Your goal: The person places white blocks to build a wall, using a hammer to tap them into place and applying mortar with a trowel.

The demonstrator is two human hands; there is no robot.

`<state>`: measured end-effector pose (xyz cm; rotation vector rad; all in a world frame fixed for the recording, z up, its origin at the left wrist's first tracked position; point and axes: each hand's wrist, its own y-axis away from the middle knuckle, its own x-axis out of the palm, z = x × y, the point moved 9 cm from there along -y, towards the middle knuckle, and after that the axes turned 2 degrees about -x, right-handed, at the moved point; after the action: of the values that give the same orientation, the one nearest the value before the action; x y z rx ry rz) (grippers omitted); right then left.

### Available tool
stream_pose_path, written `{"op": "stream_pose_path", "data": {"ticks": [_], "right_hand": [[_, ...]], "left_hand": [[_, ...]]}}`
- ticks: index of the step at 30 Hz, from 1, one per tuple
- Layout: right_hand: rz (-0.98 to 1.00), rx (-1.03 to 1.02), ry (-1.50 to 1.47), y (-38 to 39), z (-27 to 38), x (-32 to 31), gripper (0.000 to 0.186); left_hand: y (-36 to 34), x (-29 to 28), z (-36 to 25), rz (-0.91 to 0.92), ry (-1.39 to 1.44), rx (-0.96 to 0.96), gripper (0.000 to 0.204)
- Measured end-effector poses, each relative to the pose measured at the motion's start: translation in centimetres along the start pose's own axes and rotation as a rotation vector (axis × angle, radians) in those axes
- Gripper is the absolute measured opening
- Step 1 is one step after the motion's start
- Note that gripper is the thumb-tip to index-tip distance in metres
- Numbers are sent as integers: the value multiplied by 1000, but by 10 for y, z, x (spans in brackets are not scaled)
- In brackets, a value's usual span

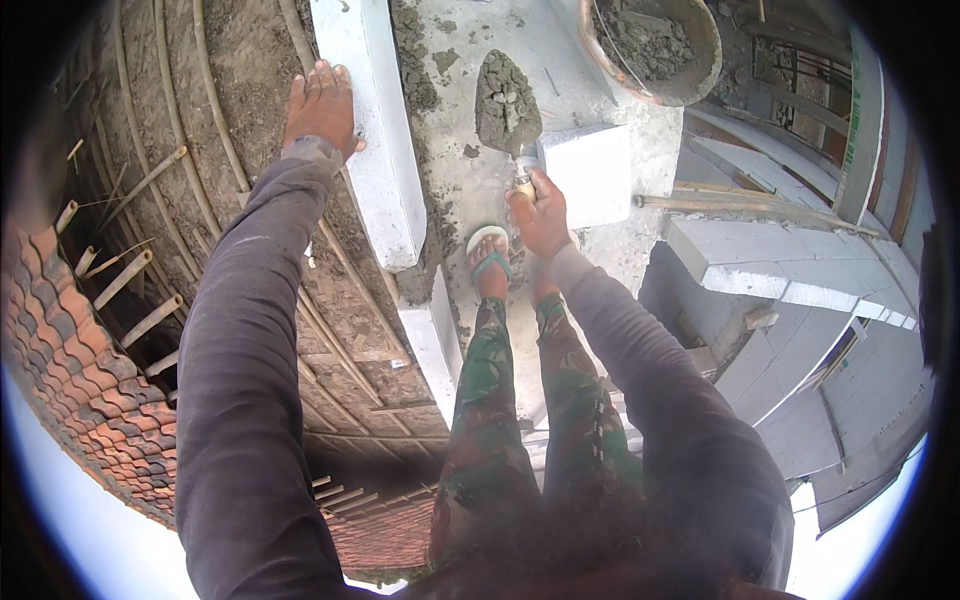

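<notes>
My left hand (322, 108) lies with its fingers spread against the left side of a long white block (372, 140), the palm partly out of sight. My right hand (540, 215) is closed round the handle of a trowel (524, 182). Wet grey mortar (506, 100) heaps on its blade, which points away from me over the grey concrete floor (465, 30). Close to the right of the trowel sits a loose white block (588, 178). Another white block (432, 325) stands nearer me, beyond a mortar joint from the long one.
A bucket (715, 50) holding mortar stands at the far right. Left of the block row, the ground drops away to bamboo poles (215, 90) and a tiled roof (90, 370). A block wall (740, 255) runs along the right. My sandalled foot (489, 258) is beside the row.
</notes>
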<state>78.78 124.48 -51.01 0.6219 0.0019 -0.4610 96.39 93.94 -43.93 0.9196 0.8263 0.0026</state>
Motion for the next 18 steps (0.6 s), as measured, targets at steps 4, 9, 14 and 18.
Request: {"op": "stream_pose_path", "data": {"ticks": [4, 9, 14, 18], "right_hand": [[-367, -342, 315, 5, 155, -103, 24], [-629, -184, 956, -50, 149, -180, 48], [-502, -205, 606, -53, 146, -125, 47], [-80, 30, 481, -90, 77, -11, 54]], "left_hand": [[-1, 1, 2, 31, 28, -5, 115], [-11, -2, -3, 1, 55, 30, 116], [-9, 7, -2, -7, 44, 41, 111], [-19, 17, -1, -93, 43, 42, 108]]}}
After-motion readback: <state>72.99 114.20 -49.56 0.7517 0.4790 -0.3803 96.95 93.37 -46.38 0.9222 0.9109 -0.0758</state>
